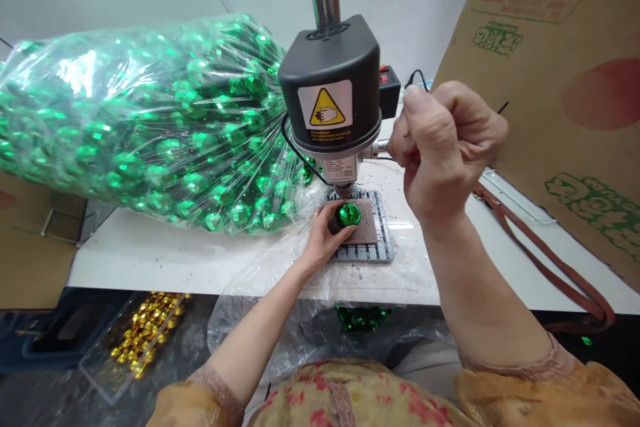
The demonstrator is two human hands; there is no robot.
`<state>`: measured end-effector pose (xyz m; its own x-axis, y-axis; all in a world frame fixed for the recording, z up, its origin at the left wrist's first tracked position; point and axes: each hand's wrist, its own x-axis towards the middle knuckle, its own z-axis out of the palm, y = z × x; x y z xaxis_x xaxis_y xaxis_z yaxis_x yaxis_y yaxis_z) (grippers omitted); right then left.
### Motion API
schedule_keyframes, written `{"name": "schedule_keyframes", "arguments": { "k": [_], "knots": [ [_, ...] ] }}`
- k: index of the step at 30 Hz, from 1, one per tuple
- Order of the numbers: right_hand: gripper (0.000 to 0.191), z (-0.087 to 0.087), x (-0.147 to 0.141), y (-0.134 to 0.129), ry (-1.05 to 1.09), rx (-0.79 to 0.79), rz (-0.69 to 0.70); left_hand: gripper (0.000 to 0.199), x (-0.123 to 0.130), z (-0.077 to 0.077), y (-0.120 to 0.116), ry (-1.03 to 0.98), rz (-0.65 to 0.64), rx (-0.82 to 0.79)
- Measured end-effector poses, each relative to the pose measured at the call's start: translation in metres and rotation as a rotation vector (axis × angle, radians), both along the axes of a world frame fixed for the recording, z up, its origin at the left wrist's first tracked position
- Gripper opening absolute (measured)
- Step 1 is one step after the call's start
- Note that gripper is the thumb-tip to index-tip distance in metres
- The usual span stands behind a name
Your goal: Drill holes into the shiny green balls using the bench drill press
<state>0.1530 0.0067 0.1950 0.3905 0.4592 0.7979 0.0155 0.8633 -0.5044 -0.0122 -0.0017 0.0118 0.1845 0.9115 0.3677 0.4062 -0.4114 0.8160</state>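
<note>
My left hand (325, 230) closes its thumb and fingers round a shiny green ball (349, 214), directly beneath the chuck of a small black drill press (330, 73). A dark piece beside the ball is partly hidden by my fingers. Under them lies a brown board (369, 227) on the slotted metal base plate (385, 250). My right hand (440, 147) is raised to the right of the press, its fingers wrapped round the feed lever (383, 147), most of which is hidden by the hand.
A clear bag of faceted green balls (150, 127) fills the table's left. Cardboard boxes (575, 80) stand at right, near a brown strap (545, 247). Below the table edge are a clear tub (107, 373) of gold balls and plastic sheeting (300, 333). Dark shavings dot the white tabletop (185, 260).
</note>
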Motion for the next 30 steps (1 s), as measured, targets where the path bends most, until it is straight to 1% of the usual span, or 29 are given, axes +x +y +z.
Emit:
{"name": "schedule_keyframes", "arguments": {
  "k": [3, 5, 9, 12, 16, 21, 24, 30],
  "knots": [
    [0.056, -0.001, 0.001, -0.002, -0.061, -0.057, -0.070, 0.056, 0.002, -0.002, 0.001, -0.068, -0.040, -0.076],
    [0.056, -0.003, 0.000, -0.003, -0.064, -0.066, -0.070, 0.057, 0.002, -0.004, 0.002, -0.098, -0.059, -0.117],
    [0.059, -0.011, -0.001, -0.005, -0.014, 0.011, -0.012, 0.057, 0.001, -0.004, 0.002, -0.102, -0.054, -0.119],
    [0.058, -0.020, -0.002, -0.004, -0.005, 0.069, -0.032, 0.055, 0.001, -0.003, 0.002, -0.087, -0.061, -0.110],
    [0.057, -0.029, -0.003, -0.002, 0.012, 0.085, -0.042, 0.055, 0.001, -0.001, 0.001, -0.080, -0.068, -0.083],
    [0.053, -0.035, -0.004, 0.003, 0.057, 0.239, 0.018, 0.053, 0.001, -0.001, 0.001, -0.080, -0.069, -0.059],
    [0.051, -0.038, -0.003, 0.004, 0.038, 0.272, 0.035, 0.053, 0.001, -0.002, 0.001, -0.080, -0.065, -0.059],
    [0.053, -0.047, 0.001, 0.003, -0.001, 0.314, -0.009, 0.052, 0.001, -0.005, 0.002, -0.064, -0.068, -0.047]
  ]
}}
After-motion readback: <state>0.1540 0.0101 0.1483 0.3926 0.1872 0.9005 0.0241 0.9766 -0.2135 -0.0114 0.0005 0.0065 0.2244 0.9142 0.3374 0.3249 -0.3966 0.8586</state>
